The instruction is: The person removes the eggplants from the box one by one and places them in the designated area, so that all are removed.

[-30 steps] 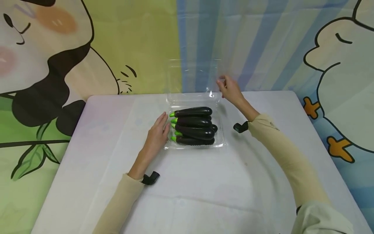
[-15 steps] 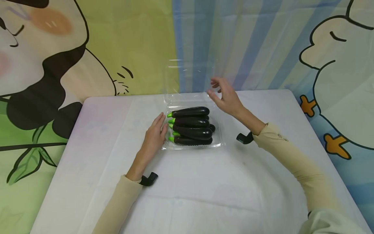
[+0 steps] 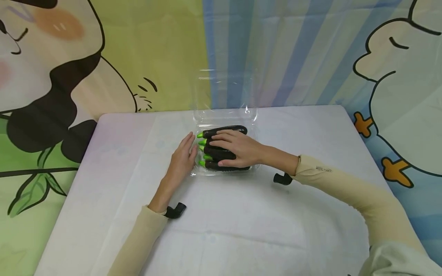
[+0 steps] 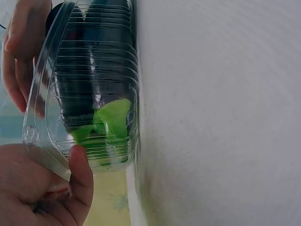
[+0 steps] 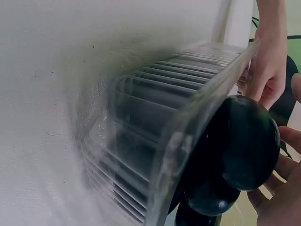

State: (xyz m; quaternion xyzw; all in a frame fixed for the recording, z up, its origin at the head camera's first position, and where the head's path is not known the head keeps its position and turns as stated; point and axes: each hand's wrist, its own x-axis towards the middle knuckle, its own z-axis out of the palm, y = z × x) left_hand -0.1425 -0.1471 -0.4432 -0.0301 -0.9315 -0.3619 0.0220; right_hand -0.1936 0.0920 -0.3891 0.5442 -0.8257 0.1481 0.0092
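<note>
Now that my right hand (image 3: 235,150) has come down from the raised lid (image 3: 224,90) onto the eggplants (image 3: 224,132), fingers loosely curved over them, I seem set to lift one. My left hand (image 3: 183,157), fingers straight, steadies the clear box (image 3: 257,166) they fill on the table (image 3: 241,230).

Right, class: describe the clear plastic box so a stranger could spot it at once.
Start at the white table before the cartoon backdrop. At its far middle, between the left hand and right hand, sits the clear plastic box. Its lid stands open at the back, and it alone holds dark aubergines with green stems.
</note>
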